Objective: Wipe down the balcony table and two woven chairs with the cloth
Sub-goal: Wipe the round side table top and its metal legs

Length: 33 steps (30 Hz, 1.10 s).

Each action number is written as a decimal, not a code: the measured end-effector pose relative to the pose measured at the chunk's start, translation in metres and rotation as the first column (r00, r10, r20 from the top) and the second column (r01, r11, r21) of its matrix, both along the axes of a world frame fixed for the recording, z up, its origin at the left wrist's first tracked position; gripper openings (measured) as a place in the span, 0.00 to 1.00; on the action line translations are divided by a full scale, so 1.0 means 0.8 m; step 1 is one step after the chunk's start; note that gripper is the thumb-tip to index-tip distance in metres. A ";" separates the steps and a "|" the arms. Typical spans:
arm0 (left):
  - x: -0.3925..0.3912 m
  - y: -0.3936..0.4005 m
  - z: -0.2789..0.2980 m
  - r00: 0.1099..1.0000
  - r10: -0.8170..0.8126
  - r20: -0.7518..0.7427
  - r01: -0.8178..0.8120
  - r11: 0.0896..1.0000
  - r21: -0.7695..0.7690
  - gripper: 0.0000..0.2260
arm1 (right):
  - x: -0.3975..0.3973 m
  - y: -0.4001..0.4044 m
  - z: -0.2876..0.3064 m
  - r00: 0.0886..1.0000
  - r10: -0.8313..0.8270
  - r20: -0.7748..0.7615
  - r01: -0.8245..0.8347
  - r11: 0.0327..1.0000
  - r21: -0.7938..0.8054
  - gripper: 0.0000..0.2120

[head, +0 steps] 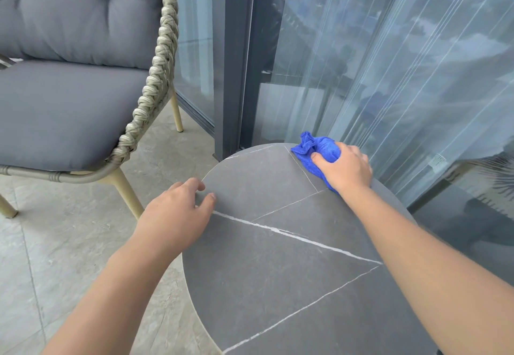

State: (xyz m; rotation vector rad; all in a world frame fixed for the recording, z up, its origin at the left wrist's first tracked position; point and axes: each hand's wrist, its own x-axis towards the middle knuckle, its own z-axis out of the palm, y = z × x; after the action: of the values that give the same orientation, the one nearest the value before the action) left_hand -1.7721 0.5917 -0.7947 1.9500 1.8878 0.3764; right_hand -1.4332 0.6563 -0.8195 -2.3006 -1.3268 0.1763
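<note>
**While steadying the rim, wiping the far edge**

While bracing the round dark-grey stone-look surface (pixel 278 257) at its left rim, wiping along the far edge beside the glass. Pressing the bunched blue microfibre cloth (pixel 314 150) down with the right hand (pixel 345 168), fingers curled round the wad, thumb pinching it on the near side, likely to keep the cloth from slipping under pressure. Resting the left hand (pixel 178 215) on the rim, grip loose and holding nothing, fingertips draped over the edge, probably to stop the light top from rocking or sliding. Standing just to the left, untouched: the woven rope chair with grey cushions (pixel 155 81). Judging the job as early, chairs not yet wiped.
</note>
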 end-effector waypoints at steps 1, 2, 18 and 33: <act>0.000 0.000 0.000 1.000 -0.005 0.001 0.005 1.000 -0.006 0.17 | -0.008 -0.003 -0.001 1.000 0.003 0.001 -0.003 1.000 0.010 0.31; 0.000 0.000 0.001 1.000 -0.010 0.001 0.010 1.000 -0.009 0.16 | -0.017 -0.006 -0.003 1.000 0.014 0.008 -0.014 1.000 0.018 0.30; -0.004 -0.011 0.010 0.993 0.069 0.099 -0.063 0.996 -0.060 0.09 | -0.264 -0.065 -0.014 0.902 0.429 0.041 -0.431 0.894 0.121 0.41; -0.004 -0.033 0.021 0.989 0.077 0.124 -0.062 0.991 -0.118 0.21 | -0.257 -0.132 -0.025 0.882 0.463 0.092 -0.472 0.860 0.193 0.38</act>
State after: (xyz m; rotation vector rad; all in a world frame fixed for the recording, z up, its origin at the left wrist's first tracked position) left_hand -1.7754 0.5656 -0.7778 1.7473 1.8568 0.3951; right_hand -1.6384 0.5504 -0.8398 -1.7822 -1.8181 0.1358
